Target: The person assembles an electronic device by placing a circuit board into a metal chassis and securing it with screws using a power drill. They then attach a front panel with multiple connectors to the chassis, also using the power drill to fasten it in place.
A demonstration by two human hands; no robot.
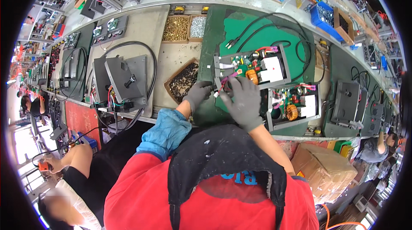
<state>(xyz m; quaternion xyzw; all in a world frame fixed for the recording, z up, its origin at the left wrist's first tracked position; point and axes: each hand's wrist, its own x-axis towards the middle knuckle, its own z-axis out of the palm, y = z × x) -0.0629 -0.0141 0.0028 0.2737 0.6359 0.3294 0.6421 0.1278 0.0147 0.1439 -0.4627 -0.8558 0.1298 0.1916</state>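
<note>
Two open grey metal cases with circuit boards lie before me: a far case (pixel 252 69) and a near case (pixel 293 106) at its lower right. Each board carries a copper-wound coil and a white block. My left hand (pixel 198 96), in a grey glove, is left of the far case with its fingers drawn together; whatever is in them is hidden. My right hand (pixel 245 104), also gloved, lies over the far case's near edge, thumb and fingers apart. Between the hands, a small white connector (pixel 216 94) hangs by thin wires at the case's left corner.
A tray of dark screws (pixel 183 80) sits left of my left hand. Boxes of brass-coloured parts (pixel 176 28) and silver parts (pixel 198 27) stand farther back. A black cable (pixel 307 54) loops across the green mat (pixel 266 26). Grey cases (pixel 126 82) stand at left; a person (pixel 71 200) is lower left.
</note>
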